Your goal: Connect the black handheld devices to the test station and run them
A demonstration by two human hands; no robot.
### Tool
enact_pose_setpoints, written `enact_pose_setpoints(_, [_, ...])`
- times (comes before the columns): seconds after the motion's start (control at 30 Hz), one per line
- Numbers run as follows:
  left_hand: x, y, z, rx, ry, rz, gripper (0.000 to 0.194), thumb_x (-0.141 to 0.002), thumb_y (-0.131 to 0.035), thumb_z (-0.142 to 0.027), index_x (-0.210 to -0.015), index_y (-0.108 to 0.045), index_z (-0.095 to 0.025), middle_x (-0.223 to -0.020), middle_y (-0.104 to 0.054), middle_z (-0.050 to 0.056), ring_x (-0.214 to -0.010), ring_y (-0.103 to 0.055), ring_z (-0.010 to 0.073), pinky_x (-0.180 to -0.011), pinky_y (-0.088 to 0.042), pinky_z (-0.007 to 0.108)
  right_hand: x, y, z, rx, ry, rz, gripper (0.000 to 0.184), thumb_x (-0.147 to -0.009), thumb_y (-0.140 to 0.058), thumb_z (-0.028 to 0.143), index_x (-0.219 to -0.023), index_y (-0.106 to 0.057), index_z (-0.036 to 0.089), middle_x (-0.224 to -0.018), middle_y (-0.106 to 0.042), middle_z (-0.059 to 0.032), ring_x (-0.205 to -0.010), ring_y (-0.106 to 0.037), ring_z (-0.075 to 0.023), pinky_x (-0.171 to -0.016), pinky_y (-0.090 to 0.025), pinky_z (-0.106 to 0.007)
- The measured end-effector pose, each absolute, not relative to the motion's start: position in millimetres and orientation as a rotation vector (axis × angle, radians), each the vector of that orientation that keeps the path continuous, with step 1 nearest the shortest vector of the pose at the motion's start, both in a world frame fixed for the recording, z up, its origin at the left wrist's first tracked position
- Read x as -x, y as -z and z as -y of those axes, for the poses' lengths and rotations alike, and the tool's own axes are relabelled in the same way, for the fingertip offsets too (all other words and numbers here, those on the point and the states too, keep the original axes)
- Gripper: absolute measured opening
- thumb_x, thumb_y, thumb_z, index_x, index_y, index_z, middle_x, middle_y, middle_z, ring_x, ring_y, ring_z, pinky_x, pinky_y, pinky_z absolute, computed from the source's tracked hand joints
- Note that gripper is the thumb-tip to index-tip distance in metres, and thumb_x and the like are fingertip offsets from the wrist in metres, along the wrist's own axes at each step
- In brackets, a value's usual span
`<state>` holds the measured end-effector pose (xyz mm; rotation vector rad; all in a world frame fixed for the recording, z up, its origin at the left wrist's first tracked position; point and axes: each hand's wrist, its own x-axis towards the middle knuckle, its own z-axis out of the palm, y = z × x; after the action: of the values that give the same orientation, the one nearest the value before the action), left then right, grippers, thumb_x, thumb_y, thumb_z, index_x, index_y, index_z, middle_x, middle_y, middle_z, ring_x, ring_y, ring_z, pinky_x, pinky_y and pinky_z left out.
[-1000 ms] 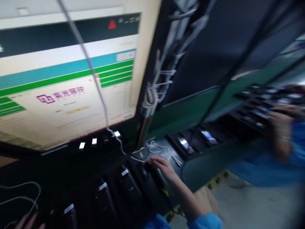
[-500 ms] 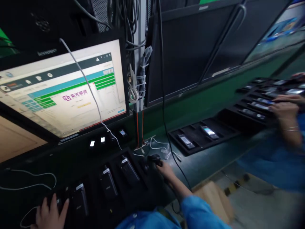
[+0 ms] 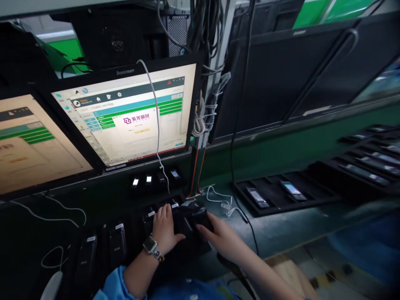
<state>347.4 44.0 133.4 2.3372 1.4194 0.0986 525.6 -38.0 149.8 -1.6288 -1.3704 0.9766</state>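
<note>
1. Down at six o'clock, both hands are meeting over a black handset (image 3: pixel 190 218) sitting in the dark tray (image 3: pixel 131 241).
2. Left hand (image 3: pixel 165 229), watch on its wrist, is lying flat, fingers spread loosely, steadying the handset.
3. Right hand (image 3: pixel 218 237) is curling fingertips against its three o'clock side; a full grip I cannot tell.
4. Judging by this, it's the seating or lifting step; next calls for a firm pinch, minding the white cable (image 3: pixel 218 200).

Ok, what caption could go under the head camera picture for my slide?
Both hands, left hand and right hand, meet on a black device below a lit monitor.
</note>
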Motion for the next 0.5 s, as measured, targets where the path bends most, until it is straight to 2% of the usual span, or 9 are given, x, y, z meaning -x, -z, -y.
enact_pose_setpoints(0.2, [-343.7,-125.0,-43.9,-2.362,-0.092,-1.441,0.107,-0.063,-0.082,-0.038,-0.147,-0.024,-0.004,-0.156,-0.025,0.016,-0.145,-0.020,0.0304,-0.120,-0.019,0.047,-526.2,-155.0,45.3,1.643,-1.044,1.301,0.032,-0.083,-0.050,0.041,-0.105,-0.054,0.019,-0.079,-0.067,-0.0030,-0.065,-0.065,-0.0200,-0.057,-0.049,-0.030])
enact_pose_setpoints(0.3, [-344.2,-123.5,-45.8,-2.356,-0.115,-1.439,0.106,-0.062,-0.082,-0.036,-0.147,-0.026,-0.005,-0.155,-0.029,0.016,-0.144,-0.022,0.0308,-0.119,-0.020,0.049,-535.5,-153.7,45.1,1.680,-0.982,1.331,0.031,-0.084,-0.049,0.041,-0.105,-0.055,0.019,-0.078,-0.068,-0.0033,-0.066,-0.065,-0.0205,-0.058,-0.049,-0.030])
enact_pose_setpoints(0.43, [-344.0,-114.1,-43.0,-2.377,-0.230,-1.414,0.102,-0.061,-0.083,-0.031,-0.146,-0.031,-0.011,-0.152,-0.034,0.016,-0.141,-0.027,0.0334,-0.118,-0.021,0.054,-575.4,-105.1,28.6,2.068,-0.661,1.328,0.032,-0.088,-0.047,0.038,-0.111,-0.055,0.017,-0.079,-0.068,-0.0060,-0.071,-0.065,-0.0221,-0.063,-0.047,-0.030])
enact_pose_setpoints(0.5, [-344.9,-105.9,-34.7,-2.396,-0.332,-1.364,0.094,-0.065,-0.079,-0.022,-0.145,-0.032,-0.017,-0.153,-0.032,0.014,-0.142,-0.026,0.0320,-0.118,-0.021,0.054,-598.9,-62.9,18.6,2.314,-0.493,1.221,0.033,-0.088,-0.049,0.030,-0.116,-0.054,0.013,-0.097,-0.069,-0.0133,-0.089,-0.066,-0.0255,-0.075,-0.048,-0.032])
